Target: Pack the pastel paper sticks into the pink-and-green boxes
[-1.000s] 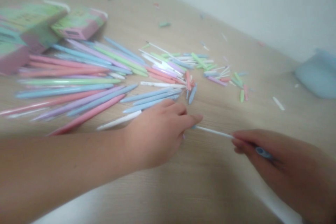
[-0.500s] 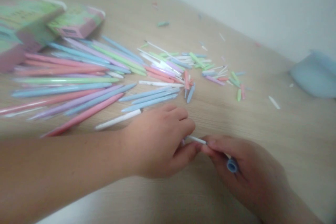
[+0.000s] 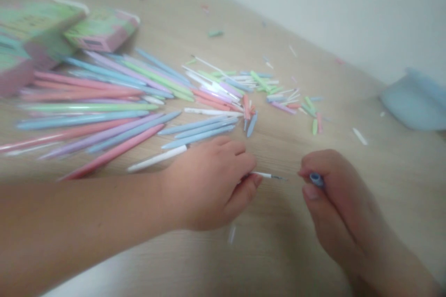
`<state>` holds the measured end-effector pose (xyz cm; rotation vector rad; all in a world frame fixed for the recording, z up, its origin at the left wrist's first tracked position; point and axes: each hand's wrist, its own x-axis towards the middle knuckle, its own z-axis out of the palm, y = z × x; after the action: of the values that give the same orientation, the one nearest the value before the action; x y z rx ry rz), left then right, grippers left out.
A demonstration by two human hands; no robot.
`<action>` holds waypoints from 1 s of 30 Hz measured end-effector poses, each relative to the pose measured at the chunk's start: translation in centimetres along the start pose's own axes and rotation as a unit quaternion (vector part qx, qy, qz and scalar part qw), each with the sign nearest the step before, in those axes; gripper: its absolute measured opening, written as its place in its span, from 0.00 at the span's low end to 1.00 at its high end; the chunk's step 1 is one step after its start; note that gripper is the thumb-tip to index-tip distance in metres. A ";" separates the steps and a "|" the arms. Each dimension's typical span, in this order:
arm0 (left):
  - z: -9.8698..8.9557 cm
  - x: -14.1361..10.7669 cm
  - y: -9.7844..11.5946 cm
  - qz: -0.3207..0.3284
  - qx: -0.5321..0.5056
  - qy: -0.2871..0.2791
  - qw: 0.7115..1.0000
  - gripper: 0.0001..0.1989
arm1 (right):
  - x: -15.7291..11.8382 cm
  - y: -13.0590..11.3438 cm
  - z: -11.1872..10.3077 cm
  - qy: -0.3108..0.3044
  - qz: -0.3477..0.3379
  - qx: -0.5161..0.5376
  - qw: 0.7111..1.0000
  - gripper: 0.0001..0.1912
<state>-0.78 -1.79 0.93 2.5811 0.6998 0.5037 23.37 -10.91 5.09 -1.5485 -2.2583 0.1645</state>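
Observation:
My left hand (image 3: 212, 183) is closed on a thin white pen refill (image 3: 263, 175), whose dark coiled tip points right, toward my other hand. Apart from it, my right hand (image 3: 341, 209) is closed around a blue hollow tube (image 3: 316, 179), its open end showing between thumb and forefinger. A white pen barrel (image 3: 156, 158) lies beside my left wrist. Just beyond my left hand are several blue barrels (image 3: 204, 134). A small whitish piece (image 3: 232, 234) lies on the table below my left hand, blurred.
Pastel pen barrels (image 3: 87, 106) spread over the left of the wooden table (image 3: 393, 185). Patterned boxes (image 3: 104, 30) stand at the back left. Small caps and refills (image 3: 261, 81) are scattered behind my hands. A light-blue object (image 3: 414, 102) sits at the right.
My hands have moved apart. My right hand has gone up and right with the blue tube and let go of the refill's end, exposing the coiled tip. A small whitish piece now shows below.

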 end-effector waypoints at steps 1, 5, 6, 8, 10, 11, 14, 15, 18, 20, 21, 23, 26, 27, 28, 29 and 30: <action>0.0 0.0 0.0 -0.003 0.000 0.000 1.000 0.16 | 0.1 0.2 0.0 -0.012 -0.014 0.003 1.000 0.06; 0.2 -0.2 -0.1 -0.010 0.006 0.000 1.000 0.15 | 0.7 0.7 0.3 -0.048 -0.035 0.007 0.998 0.10; 0.3 -0.2 -0.1 -0.010 0.008 -0.002 1.000 0.15 | 0.7 0.8 0.4 -0.054 -0.035 0.005 0.998 0.13; 0.3 -0.2 -0.2 -0.009 0.010 -0.006 1.000 0.14 | 0.7 1.0 0.5 -0.077 -0.038 0.008 0.996 0.19; 0.4 -0.1 -0.2 -0.010 0.011 -0.008 1.000 0.15 | 0.6 1.0 0.4 -0.108 -0.037 0.025 0.993 0.23; 0.4 -0.1 -0.2 -0.010 0.012 -0.009 1.000 0.15 | 0.6 1.1 0.4 -0.121 -0.036 0.035 0.991 0.24; 0.4 0.0 -0.1 -0.009 0.016 -0.014 1.000 0.15 | 0.5 1.2 0.2 -0.130 -0.032 0.043 0.990 0.25; 0.4 0.0 -0.1 -0.009 0.016 -0.014 1.000 0.15 | 0.5 1.2 0.2 -0.120 -0.031 0.039 0.992 0.24; 0.3 -0.1 -0.1 -0.015 0.015 -0.013 1.000 0.15 | 0.3 1.5 0.3 -0.082 -0.019 0.028 0.996 0.15; 0.3 -0.1 -0.1 -0.017 0.015 -0.016 1.000 0.15 | 0.2 1.7 0.4 -0.072 -0.015 0.028 0.997 0.10; 0.2 -0.1 -0.1 -0.017 0.016 -0.019 1.000 0.15 | 0.2 1.8 0.5 -0.070 -0.016 0.029 0.997 0.08; 0.3 0.0 -0.1 -0.017 0.017 -0.021 0.999 0.15 | 0.1 1.8 0.5 -0.064 -0.017 0.030 0.997 0.08; 0.3 0.0 -0.1 -0.021 0.020 -0.023 0.999 0.15 | -0.1 1.9 0.5 -0.046 -0.022 0.019 0.999 0.11; 0.3 0.0 0.0 -0.023 0.022 -0.024 0.999 0.15 | -0.2 1.9 0.5 -0.038 -0.027 0.015 0.999 0.12; 0.3 0.0 0.0 -0.023 0.022 -0.026 0.999 0.15 | -0.3 2.0 0.5 -0.031 -0.031 0.012 0.999 0.12; 0.3 0.0 0.0 -0.024 0.022 -0.027 0.999 0.15 | -0.4 2.0 0.5 -0.025 -0.034 0.010 0.999 0.13; 0.3 0.0 0.0 -0.024 0.022 -0.029 0.999 0.15 | -0.4 2.1 0.5 -0.022 -0.034 0.008 0.999 0.13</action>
<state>-0.62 -1.85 0.69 2.6018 0.7591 0.4012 25.10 -10.43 3.83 -1.4701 -2.3344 0.1994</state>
